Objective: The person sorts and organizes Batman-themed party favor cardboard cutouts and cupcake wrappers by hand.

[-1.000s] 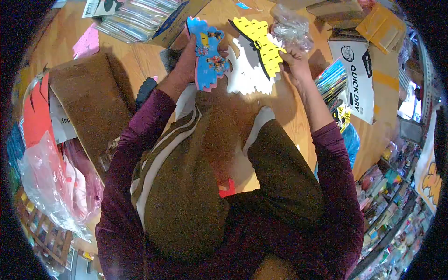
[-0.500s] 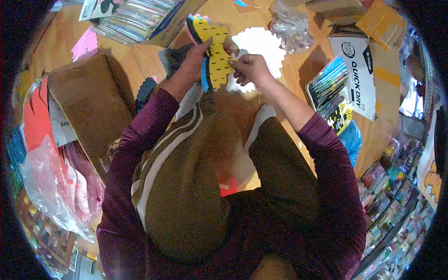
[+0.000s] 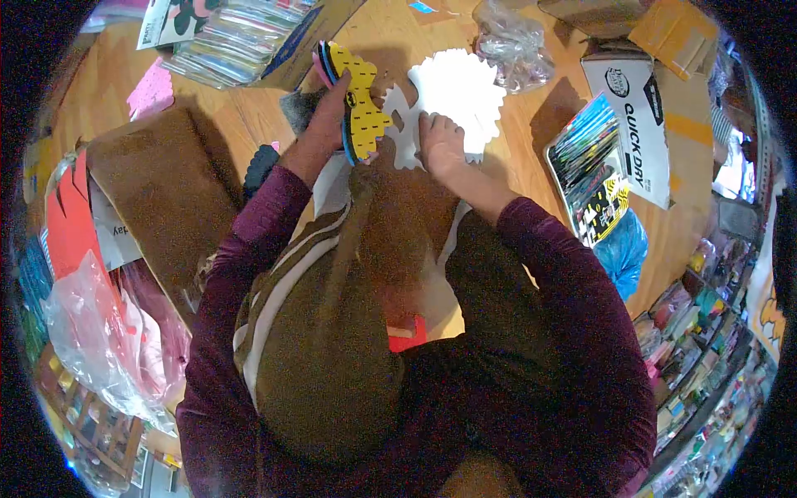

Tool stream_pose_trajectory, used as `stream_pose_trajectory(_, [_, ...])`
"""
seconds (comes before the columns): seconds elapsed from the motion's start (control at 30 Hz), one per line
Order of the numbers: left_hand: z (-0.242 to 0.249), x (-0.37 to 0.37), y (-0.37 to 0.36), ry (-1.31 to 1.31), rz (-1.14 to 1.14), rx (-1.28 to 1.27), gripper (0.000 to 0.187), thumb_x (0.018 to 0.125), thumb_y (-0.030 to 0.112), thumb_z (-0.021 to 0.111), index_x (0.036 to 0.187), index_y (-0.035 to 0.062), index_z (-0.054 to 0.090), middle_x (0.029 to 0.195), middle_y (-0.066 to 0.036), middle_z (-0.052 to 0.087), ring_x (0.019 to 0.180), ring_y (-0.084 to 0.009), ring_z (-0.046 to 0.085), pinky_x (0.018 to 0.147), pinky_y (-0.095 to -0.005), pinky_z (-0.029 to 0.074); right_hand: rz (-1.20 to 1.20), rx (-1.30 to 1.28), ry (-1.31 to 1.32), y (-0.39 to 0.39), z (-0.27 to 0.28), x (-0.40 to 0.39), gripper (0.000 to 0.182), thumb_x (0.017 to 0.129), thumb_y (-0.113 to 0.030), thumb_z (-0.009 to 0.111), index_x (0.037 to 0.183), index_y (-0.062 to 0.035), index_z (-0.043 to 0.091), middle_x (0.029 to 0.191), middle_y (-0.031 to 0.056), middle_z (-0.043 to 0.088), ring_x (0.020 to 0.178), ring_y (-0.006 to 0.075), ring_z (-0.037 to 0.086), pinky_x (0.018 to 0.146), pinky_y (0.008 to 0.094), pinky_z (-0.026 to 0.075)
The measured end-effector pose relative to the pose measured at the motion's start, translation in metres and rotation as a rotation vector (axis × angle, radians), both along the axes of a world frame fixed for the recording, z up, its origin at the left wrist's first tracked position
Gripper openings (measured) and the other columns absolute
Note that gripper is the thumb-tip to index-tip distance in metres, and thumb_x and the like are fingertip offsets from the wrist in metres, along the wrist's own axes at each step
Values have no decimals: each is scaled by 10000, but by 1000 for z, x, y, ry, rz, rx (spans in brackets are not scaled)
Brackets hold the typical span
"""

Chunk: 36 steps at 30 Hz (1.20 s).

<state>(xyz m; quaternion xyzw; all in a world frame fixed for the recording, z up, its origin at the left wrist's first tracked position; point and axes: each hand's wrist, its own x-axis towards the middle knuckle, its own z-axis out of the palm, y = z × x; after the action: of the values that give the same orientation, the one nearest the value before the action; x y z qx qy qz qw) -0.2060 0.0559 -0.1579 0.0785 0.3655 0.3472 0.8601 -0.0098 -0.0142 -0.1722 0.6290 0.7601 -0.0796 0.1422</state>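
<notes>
My left hand (image 3: 330, 112) is closed on a stack of scalloped cutouts, with a yellow black-marked piece (image 3: 362, 104) on top and blue, black and pink edges showing behind it. To its right, my right hand (image 3: 440, 141) has curled fingers around the edge of a white scalloped piece (image 3: 401, 124) with a cut-out opening. Just beyond that hand, more bright white scalloped cutouts (image 3: 461, 91) lie on the wooden floor.
Cardboard boxes (image 3: 158, 191) stand at the left. A box of plastic-sleeved sheets (image 3: 237, 41) is at the upper left, with a clear plastic bag (image 3: 515, 50) at the top. Packed sleeves (image 3: 585, 158) and a QUICK DRY box (image 3: 635, 124) are at the right.
My right hand has let go of the yellow piece and moved slightly right and down to the white piece. My left hand and the yellow stack have shifted a little left.
</notes>
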Motion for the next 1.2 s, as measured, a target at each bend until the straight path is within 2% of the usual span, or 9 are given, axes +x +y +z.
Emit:
stream_pose_trajectory(0.37, [-16,-2,-24,221,28,-26,385,880,412,351,991,65,478,825,-87,541,686,-247,544,576,-404,476,-126,62,148,20,23,23,535,631,-312,676,1026,-35,445,949,127,489,940,286,485,705,410,434])
stream_pose_trajectory(0.43, [-24,-1,-31,219,-15,-201,368,887,386,355,999,54,467,815,-92,535,693,-240,540,600,-389,476,-342,112,241,27,3,53,527,628,-309,662,1027,-42,443,976,143,488,941,299,479,741,453,420])
stream_pose_trajectory(0.6, [-35,7,-37,220,-94,-145,367,888,371,366,1013,39,458,817,-98,536,702,-236,545,618,-373,476,-676,80,290,36,8,86,536,616,-328,670,1010,-33,456,1003,159,497,980,321,475,789,452,411])
stream_pose_trajectory(0.67, [-46,10,-38,222,-113,-126,367,889,368,365,1014,36,457,821,-102,540,704,-235,549,619,-374,477,-659,97,244,33,12,80,565,610,-312,692,1011,14,464,907,213,555,878,333,544,758,390,444])
stream_pose_trajectory(0.8, [-55,15,-42,168,-138,-102,331,895,334,367,978,30,468,812,-101,548,694,-214,553,621,-352,474,-705,-70,393,32,20,64,600,600,-326,702,1024,20,455,947,215,553,910,306,545,770,376,442])
stream_pose_trajectory(0.9, [-45,19,-44,190,-136,-103,326,895,322,373,963,21,477,804,-96,551,674,-205,553,615,-340,473,-663,15,305,31,4,66,600,592,-339,708,1005,19,461,944,194,562,895,286,556,765,367,442])
stream_pose_trajectory(1.0, [-44,20,-44,187,-152,-74,338,893,325,378,966,12,481,798,-96,553,656,-208,556,604,-341,472,-738,-15,397,32,-2,69,571,580,-333,725,966,12,484,904,168,579,816,259,577,708,337,457])
stream_pose_trajectory(1.07, [-48,21,-43,214,-173,-48,345,891,330,379,970,9,479,796,-98,553,648,-212,558,596,-345,472,-797,-127,633,33,-3,67,522,568,-320,741,900,14,514,837,145,594,727,224,580,644,305,462])
stream_pose_trajectory(1.2, [-55,24,-40,317,-217,-30,350,888,340,378,938,15,500,750,-90,560,619,-211,556,581,-341,470,-812,-276,676,36,2,60,497,559,-313,752,854,23,535,782,139,594,679,193,568,602,286,459])
